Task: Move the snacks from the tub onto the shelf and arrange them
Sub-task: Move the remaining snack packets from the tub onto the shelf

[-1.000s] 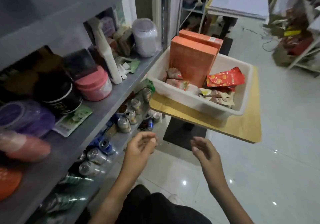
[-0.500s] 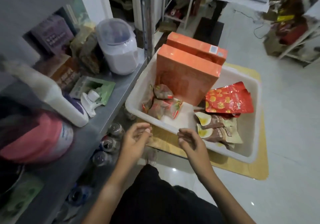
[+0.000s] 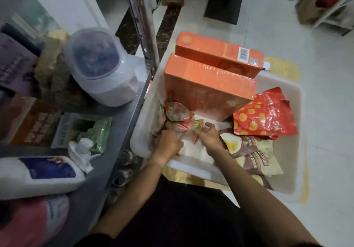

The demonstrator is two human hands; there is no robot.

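We have both hands down in the tub (image 3: 298, 101), the left hand (image 3: 168, 143) closed in a grip on the small packets (image 3: 179, 113) at 9 o'clock in the tub, the right hand (image 3: 207, 138) curled over more of them beside it, likely to gather several in 1 lift. The 2 orange boxes (image 3: 208, 91) stand at 12 o'clock, the red bag (image 3: 266, 112) leans at 3 o'clock, and brown-and-cream bags (image 3: 254, 155) lie at 5 o'clock, all snacks not yet moved. The shelf (image 3: 126, 116) waits at 9 o'clock of the tub, already crowded, so we judge space is tight.
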